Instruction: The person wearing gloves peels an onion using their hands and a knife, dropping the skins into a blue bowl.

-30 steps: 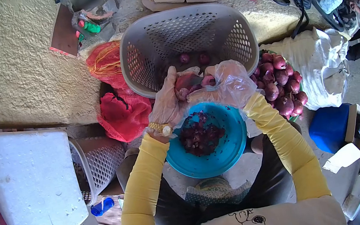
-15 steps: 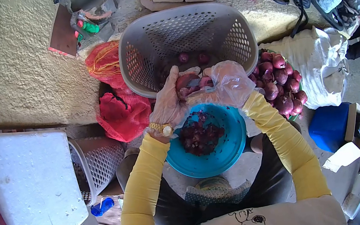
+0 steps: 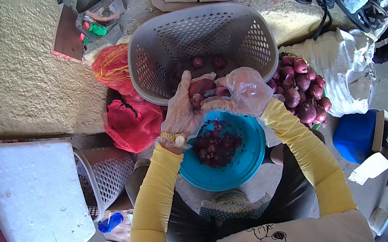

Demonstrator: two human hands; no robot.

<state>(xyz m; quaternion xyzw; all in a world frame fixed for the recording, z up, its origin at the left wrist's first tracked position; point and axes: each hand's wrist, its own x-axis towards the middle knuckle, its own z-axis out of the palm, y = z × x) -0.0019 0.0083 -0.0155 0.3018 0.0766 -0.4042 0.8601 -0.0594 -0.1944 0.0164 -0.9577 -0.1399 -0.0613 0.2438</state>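
I've got the gloved left hand (image 3: 180, 105) curled round an onion (image 3: 201, 86), thumb up alongside. Right hand (image 3: 250, 90) is bunched just beside; I can't tell how far its fingers close or what they grip. Onion sits between both hands, near the crate's (image 3: 196, 14) close edge. Peelings (image 3: 217, 149) in the basin (image 3: 204, 179), onion pile (image 3: 303, 83) at right, red sack (image 3: 130, 127) at left.

Free: inside grey basket (image 3: 198, 24), over blue basin (image 3: 250, 160) | In way: onion heap (image 3: 303, 83) right, red sack (image 3: 135, 126) left
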